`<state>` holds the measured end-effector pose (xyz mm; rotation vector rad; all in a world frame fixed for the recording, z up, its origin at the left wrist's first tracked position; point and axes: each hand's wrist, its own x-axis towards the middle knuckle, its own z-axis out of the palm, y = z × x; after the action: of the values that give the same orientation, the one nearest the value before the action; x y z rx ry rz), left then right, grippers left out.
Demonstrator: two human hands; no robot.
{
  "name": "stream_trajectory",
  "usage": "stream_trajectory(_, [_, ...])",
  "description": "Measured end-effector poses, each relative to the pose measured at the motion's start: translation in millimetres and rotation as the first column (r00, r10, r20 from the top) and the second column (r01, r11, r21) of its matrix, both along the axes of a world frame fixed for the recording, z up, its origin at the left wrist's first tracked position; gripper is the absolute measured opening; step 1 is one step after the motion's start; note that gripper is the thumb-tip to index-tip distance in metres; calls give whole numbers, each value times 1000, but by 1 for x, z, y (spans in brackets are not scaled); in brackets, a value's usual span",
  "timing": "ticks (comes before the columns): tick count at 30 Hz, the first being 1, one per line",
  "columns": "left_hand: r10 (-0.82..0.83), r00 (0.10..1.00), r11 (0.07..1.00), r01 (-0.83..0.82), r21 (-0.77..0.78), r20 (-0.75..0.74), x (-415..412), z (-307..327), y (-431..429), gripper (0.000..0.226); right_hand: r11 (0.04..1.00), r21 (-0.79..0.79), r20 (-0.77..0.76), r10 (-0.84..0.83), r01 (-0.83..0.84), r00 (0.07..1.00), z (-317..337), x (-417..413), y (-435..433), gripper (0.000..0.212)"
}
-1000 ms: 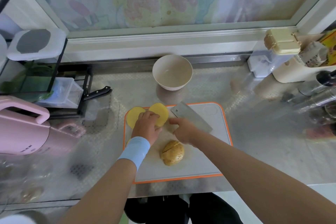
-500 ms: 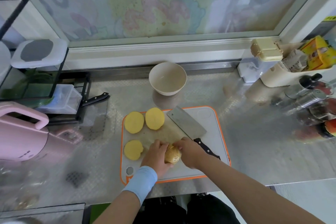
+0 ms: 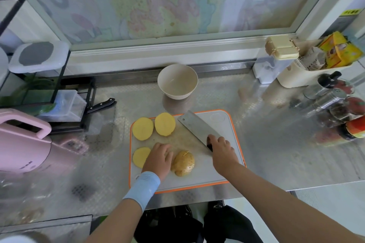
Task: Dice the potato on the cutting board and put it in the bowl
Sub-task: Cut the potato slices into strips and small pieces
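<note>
On the orange-rimmed cutting board [image 3: 223, 171] lie three yellow potato slices: two at the far left [image 3: 142, 128] [image 3: 165, 124] and one nearer [image 3: 139, 156], partly under my left hand. An unsliced potato chunk [image 3: 183, 163] with skin sits in the board's middle. My left hand [image 3: 159, 159] rests beside that chunk, fingers relaxed, touching its left side. My right hand [image 3: 222, 149] grips the handle of a cleaver [image 3: 196, 127] whose blade lies flat on the board. An empty cream bowl [image 3: 177, 81] stands behind the board.
A black-handled knife [image 3: 101, 104] lies by a rack with a clear box [image 3: 67, 105] at left. A pink appliance [image 3: 21, 144] stands at the near left. Jars and shakers [image 3: 335, 102] and cream containers [image 3: 296, 71] crowd the right.
My right hand left the potato chunk and took the cleaver's handle. My left hand let go of the chunk and now lies beside it.
</note>
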<state>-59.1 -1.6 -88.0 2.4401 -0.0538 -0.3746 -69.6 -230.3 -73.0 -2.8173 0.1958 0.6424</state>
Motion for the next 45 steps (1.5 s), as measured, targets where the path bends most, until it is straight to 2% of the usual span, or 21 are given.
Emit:
stream_trajectory(3, [5,995,1000,-5,-1,95,3,1,7,23,998,45,-15,-32,33,999,-4,-2,-2,71])
stream_trajectory(6, [-39,986,999,41,-8,164,-1,-1,6,17,988,89,26,-127,124,992,2,-9,-3,64])
stream_trajectory(8, [-101,977,995,103,-5,186,-9,-4,0,14,981,74,56,-183,179,982,9,-16,-6,57])
stream_trajectory(12, [-247,930,969,241,58,272,-28,-13,-16,14,972,68,117,-230,223,966,17,-33,-11,27])
stream_trajectory(16, [-319,890,948,307,88,325,-32,-18,-25,25,993,79,123,-96,87,988,12,-39,-14,26])
stream_trajectory(21, [-310,883,951,296,92,352,-31,-21,-28,25,991,123,105,40,-53,994,3,-38,0,34])
stream_trajectory(34, [-282,887,959,266,94,366,-29,-30,-32,16,972,220,34,76,-82,997,3,-45,6,38])
stream_trajectory(40, [-275,886,961,270,68,372,-29,-34,-31,16,978,169,-5,122,-119,993,9,-41,9,37])
stream_trajectory(45, [-289,878,957,265,116,381,-27,-33,-31,17,969,14,-5,248,-247,969,21,-45,18,43])
